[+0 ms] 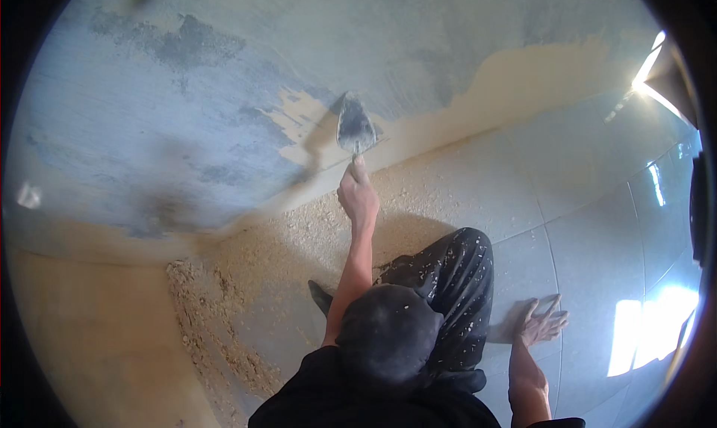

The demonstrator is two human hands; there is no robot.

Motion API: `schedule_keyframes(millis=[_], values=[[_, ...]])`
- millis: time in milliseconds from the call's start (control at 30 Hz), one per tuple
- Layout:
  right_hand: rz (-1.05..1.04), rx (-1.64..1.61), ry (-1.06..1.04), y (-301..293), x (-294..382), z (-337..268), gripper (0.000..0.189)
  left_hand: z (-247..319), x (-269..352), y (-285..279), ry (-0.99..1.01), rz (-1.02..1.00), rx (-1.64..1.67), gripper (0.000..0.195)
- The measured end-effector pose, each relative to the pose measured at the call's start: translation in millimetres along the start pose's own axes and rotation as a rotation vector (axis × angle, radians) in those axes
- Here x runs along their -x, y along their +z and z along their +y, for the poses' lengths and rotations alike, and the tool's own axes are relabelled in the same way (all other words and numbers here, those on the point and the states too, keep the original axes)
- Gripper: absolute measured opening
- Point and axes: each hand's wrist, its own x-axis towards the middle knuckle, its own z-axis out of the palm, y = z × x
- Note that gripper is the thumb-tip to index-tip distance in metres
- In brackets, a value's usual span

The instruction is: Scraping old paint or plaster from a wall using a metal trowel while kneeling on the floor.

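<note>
My left hand grips the handle of a pointed trowel, its blade smeared with grey and white residue. The blade points up along the wall, over the edge where grey-blue coating meets a bare beige patch. Whether the blade touches the wall I cannot tell. My right hand rests palm down on the grey tile floor, fingers spread, holding nothing. Between my arms are a bent leg in dark, white-flecked trousers and a dark cap.
Beige crumbs and flakes lie on the floor along the wall base. A heavier line of rubble follows the adjoining beige wall at left. Bright light patches fall on the tiles at right.
</note>
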Motion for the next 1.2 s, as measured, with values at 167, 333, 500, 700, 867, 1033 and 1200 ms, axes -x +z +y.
schedule_keyframes(millis=[167, 333, 500, 700, 867, 1033, 1200], values=[[0.048, -0.03, 0.005, 0, 5, -9, 0.07, -26, 8, 1, 0.075, 0.113, 0.022, 0.052], [0.022, -0.055, 0.003, -2, 1, -7, 0.07, 10, -5, -3, -0.029, -0.002, -0.019, 0.051], [0.05, -0.025, -0.002, 1, 6, -9, 0.069, -26, 2, 5, 0.092, 0.108, 0.031, 0.052], [0.064, -0.134, -0.014, -10, 5, -13, 0.069, 4, 1, -2, -0.024, 0.026, -0.058, 0.049], [0.137, -0.132, -0.054, -2, 8, -7, 0.069, -18, -3, 5, 0.059, 0.063, -0.021, 0.049], [-0.027, -0.025, 0.013, -7, 0, -4, 0.069, -1, 4, 2, -0.017, -0.012, -0.082, 0.048], [0.068, -0.062, -0.014, 4, 5, -8, 0.069, -13, 3, 5, 0.034, 0.027, -0.034, 0.052]])
